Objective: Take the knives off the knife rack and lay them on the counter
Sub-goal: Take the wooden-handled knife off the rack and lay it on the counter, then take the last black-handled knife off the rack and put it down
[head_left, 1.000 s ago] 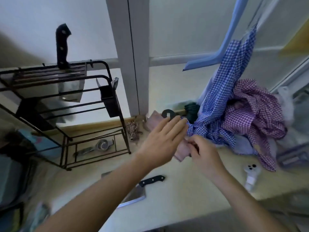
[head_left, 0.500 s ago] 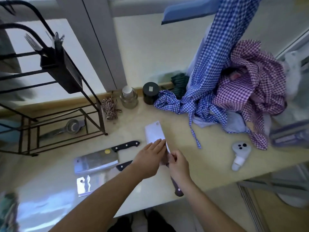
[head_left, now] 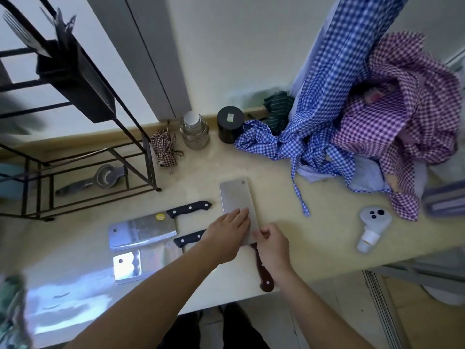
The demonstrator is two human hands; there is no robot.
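A cleaver with a dark red handle (head_left: 237,202) lies on the cream counter (head_left: 314,233), blade pointing away from me. My left hand (head_left: 226,238) rests flat on the near part of its blade. My right hand (head_left: 273,245) pinches the blade's near right edge by the handle. Two black-handled cleavers lie to the left: one (head_left: 143,231) with a yellow sticker, the other (head_left: 128,267) closer to me, its handle partly under my left hand. The black wire knife rack (head_left: 75,167) stands at far left; its upper part is out of view.
A black cutlery holder with forks (head_left: 75,79) hangs on the rack, a metal strainer (head_left: 105,176) lies on its base. A glass jar (head_left: 194,133), black canister (head_left: 230,127), checked cloths (head_left: 352,122) and a white opener (head_left: 372,226) crowd the back and right. The counter edge runs near me.
The view dropped from the rack to the counter. Both hands brought the red-handled cleaver down and now hold it flat on the counter beside the two black-handled ones.
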